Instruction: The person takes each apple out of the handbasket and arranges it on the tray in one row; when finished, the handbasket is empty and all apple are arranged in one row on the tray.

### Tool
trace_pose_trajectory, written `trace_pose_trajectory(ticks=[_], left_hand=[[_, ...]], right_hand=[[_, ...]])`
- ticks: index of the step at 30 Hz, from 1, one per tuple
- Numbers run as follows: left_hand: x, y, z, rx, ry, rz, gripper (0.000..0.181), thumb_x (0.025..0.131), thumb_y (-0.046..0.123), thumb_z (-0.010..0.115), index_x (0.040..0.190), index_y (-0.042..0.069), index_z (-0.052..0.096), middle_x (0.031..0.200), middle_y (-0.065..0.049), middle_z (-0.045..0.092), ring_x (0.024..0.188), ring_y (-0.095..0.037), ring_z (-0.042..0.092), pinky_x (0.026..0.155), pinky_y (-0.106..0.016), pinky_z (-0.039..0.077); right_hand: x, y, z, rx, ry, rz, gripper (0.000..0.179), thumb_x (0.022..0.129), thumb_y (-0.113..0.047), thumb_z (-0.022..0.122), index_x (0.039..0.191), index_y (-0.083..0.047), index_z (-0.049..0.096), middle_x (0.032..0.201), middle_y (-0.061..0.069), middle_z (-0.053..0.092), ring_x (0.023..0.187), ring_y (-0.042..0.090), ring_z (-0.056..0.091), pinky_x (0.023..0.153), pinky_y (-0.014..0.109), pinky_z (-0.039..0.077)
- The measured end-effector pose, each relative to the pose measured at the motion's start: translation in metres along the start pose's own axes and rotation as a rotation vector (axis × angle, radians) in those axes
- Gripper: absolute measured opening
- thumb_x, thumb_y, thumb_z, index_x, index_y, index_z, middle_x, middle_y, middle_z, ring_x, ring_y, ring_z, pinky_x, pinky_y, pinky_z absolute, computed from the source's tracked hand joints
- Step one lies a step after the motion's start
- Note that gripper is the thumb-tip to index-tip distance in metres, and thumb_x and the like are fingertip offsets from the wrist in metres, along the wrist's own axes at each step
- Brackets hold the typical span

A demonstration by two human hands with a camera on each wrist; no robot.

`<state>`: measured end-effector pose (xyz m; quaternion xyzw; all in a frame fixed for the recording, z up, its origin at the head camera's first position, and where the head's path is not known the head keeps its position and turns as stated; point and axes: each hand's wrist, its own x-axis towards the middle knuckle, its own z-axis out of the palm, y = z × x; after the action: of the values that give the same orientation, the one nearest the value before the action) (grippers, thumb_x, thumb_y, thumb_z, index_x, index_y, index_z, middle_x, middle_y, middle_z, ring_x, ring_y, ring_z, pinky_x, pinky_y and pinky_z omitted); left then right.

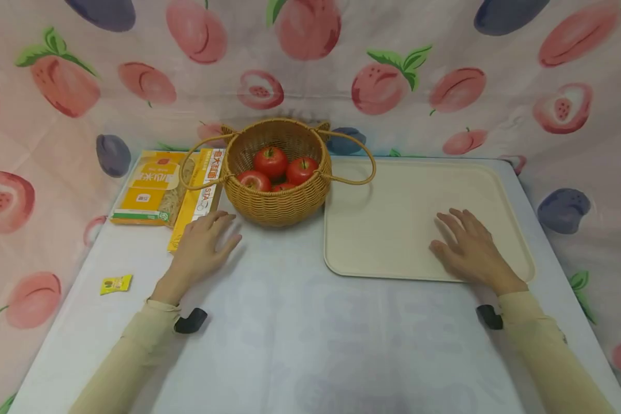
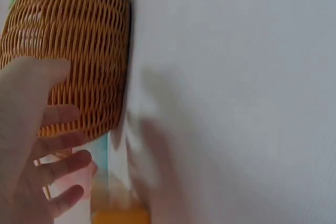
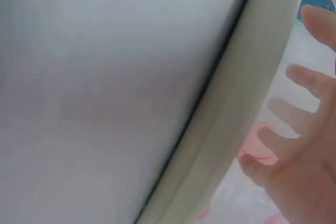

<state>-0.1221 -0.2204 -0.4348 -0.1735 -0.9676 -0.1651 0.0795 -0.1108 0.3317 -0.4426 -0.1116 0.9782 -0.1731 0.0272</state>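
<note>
Head view: I see the left hand [image 1: 199,246], fingers apart, near the long yellow-and-white box [image 1: 191,204] and the round brown wicker basket [image 1: 279,208] holding round red fruits [image 1: 271,162]; the right hand [image 1: 468,248], fingers apart, hovers over the rectangular cream tray [image 1: 383,230], right of the basket.

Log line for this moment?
left grip: empty, near basket | right grip: empty, over tray | apples: in basket | yellow packet: on table
</note>
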Motion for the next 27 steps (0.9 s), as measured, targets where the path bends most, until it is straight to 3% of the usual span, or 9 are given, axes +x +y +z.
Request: trace_pose_trajectory(ticks=[4,9,14,27], left_hand=[[-0.003,0.018,0.013,-0.121,0.027,0.069,0.036,0.090,0.031,0.061,0.120,0.010,0.060,0.122,-0.008,0.058,0.114,-0.029,0.053,0.094,-0.050,0.044],[-0.005,0.041,0.027,-0.222,-0.037,0.111,0.028,0.091,0.028,0.061,0.115,0.014,0.062,0.120,-0.002,0.059,0.112,-0.023,0.054,0.092,-0.044,0.046],[-0.002,0.061,0.041,-0.328,-0.072,0.158,0.019,0.090,0.018,0.061,0.109,0.016,0.062,0.123,-0.003,0.058,0.117,-0.023,0.054,0.096,-0.046,0.046],[0.018,0.111,0.080,-0.466,-0.077,0.266,0.036,0.090,0.024,0.062,0.125,0.018,0.055,0.137,-0.003,0.047,0.132,-0.017,0.041,0.105,-0.044,0.040]], right_hand=[[0.005,-0.005,0.000,0.030,0.027,-0.074,0.055,0.093,-0.040,0.054,0.139,-0.012,0.042,0.145,0.020,0.034,0.140,0.044,0.017,0.109,0.066,0.015],[0.010,-0.019,-0.001,0.086,0.057,-0.125,0.047,0.093,-0.033,0.058,0.134,-0.012,0.047,0.142,0.016,0.039,0.137,0.039,0.026,0.104,0.065,0.023],[0.022,-0.037,-0.002,0.134,0.122,-0.176,0.042,0.092,-0.030,0.061,0.128,-0.011,0.052,0.138,0.013,0.044,0.135,0.036,0.030,0.103,0.062,0.028],[0.048,-0.077,-0.006,0.221,0.191,-0.290,0.036,0.092,-0.027,0.061,0.125,-0.015,0.054,0.134,0.006,0.048,0.129,0.026,0.039,0.104,0.050,0.035]])
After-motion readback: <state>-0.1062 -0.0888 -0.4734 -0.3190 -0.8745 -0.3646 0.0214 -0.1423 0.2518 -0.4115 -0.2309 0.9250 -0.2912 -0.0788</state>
